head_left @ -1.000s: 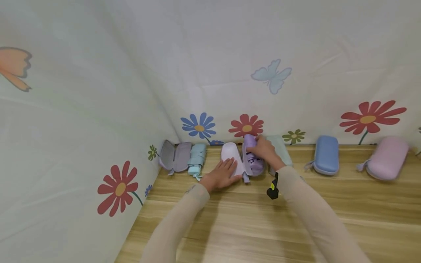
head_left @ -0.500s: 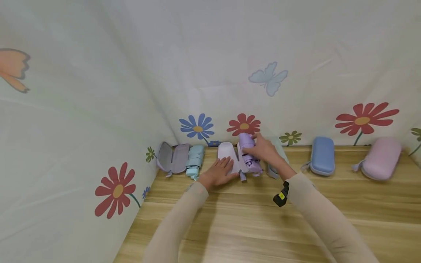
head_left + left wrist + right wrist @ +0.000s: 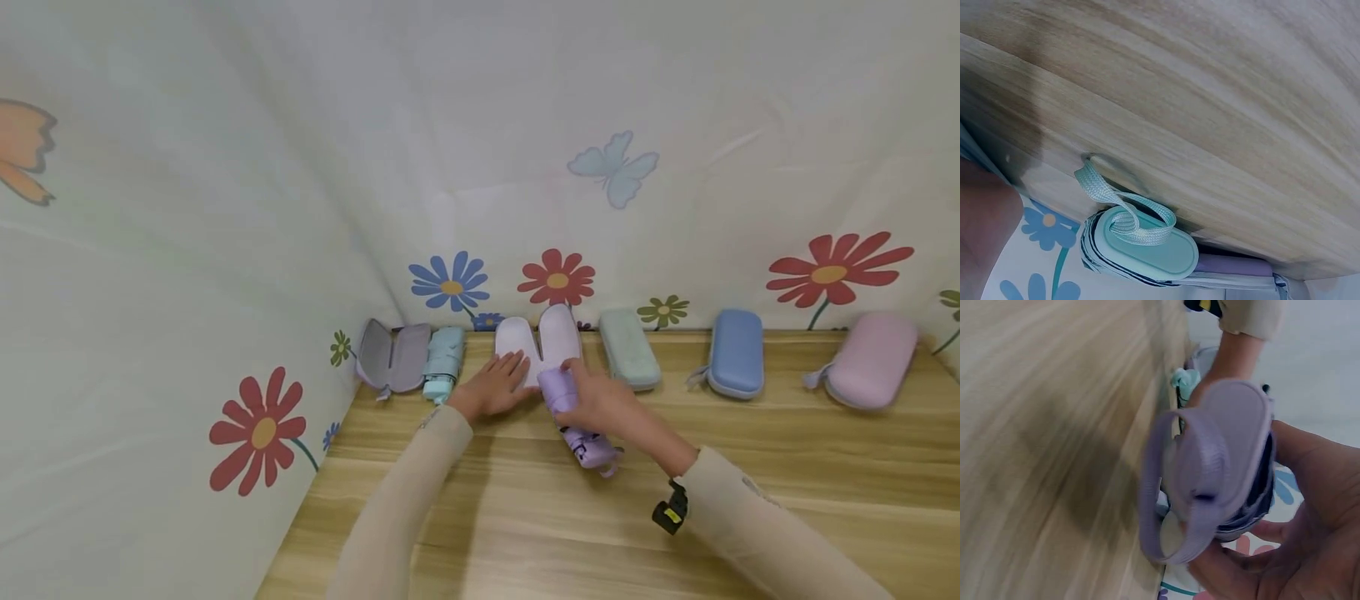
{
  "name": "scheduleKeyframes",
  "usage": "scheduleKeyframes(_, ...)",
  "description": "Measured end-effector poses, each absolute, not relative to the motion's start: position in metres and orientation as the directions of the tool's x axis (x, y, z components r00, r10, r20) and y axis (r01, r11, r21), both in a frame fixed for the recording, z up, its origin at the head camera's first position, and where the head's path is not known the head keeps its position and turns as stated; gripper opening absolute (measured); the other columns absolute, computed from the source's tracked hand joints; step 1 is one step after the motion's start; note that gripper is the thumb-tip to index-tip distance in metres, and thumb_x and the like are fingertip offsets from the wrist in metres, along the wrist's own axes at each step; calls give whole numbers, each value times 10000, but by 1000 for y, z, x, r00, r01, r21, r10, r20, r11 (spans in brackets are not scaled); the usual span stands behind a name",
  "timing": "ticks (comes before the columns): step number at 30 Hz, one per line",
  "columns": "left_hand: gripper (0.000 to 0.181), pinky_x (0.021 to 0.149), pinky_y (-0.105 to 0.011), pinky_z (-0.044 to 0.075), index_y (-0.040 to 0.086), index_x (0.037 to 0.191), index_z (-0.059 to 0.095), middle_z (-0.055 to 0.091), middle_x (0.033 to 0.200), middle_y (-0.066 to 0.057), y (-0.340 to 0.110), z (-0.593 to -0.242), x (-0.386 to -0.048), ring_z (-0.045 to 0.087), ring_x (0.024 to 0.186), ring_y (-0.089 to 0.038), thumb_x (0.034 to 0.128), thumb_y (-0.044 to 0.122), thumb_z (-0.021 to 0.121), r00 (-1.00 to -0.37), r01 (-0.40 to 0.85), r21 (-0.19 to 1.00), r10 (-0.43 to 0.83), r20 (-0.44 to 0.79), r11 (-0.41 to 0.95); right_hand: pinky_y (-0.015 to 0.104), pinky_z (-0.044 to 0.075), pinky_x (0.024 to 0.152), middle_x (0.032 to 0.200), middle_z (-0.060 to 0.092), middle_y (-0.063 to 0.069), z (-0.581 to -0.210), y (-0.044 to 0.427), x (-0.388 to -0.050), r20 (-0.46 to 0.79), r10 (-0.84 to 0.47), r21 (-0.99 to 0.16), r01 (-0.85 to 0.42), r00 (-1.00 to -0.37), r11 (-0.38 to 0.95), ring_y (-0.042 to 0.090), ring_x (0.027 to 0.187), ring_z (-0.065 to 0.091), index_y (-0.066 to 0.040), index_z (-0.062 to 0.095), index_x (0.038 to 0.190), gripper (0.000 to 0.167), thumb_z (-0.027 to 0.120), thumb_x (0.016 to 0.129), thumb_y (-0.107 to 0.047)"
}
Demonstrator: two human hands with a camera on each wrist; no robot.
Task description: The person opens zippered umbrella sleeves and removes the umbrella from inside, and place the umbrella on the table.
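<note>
The right hand (image 3: 606, 406), grip clamped round the umbrella (image 3: 579, 437), has drawn it off the case (image 3: 560, 337); left hand (image 3: 495, 388) rests flat there. Removal seems nearly done.

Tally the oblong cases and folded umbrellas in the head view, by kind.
Open: 2, greyish-purple oblong case, pale lilac oblong case
Closed: 3, mint-green oblong case, blue oblong case, pink oblong case
Folded: 2, teal fabric umbrella, purple fabric umbrella
Total: 7
</note>
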State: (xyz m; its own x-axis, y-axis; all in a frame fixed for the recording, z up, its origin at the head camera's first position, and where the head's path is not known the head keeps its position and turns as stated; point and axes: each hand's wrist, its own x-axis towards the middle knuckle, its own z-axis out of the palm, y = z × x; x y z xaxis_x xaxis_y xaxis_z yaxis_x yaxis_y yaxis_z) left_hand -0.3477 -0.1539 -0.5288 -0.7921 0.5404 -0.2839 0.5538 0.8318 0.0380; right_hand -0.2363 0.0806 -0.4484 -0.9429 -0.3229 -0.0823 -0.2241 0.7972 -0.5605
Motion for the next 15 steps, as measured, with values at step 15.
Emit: scheduleKeyframes(15, 807, 1245, -403, -49, 162, 1647, 64, 6, 1713, -42, -157, -537, -355, -11, 1573, -227, 1035, 678, 166, -784, 554, 84, 553, -281, 828, 479, 527, 644, 1033, 592, 240, -490, 59, -228, -125, -293, -436, -213, -948, 874, 361, 827, 638, -37, 434, 1402, 848, 866, 766, -396)
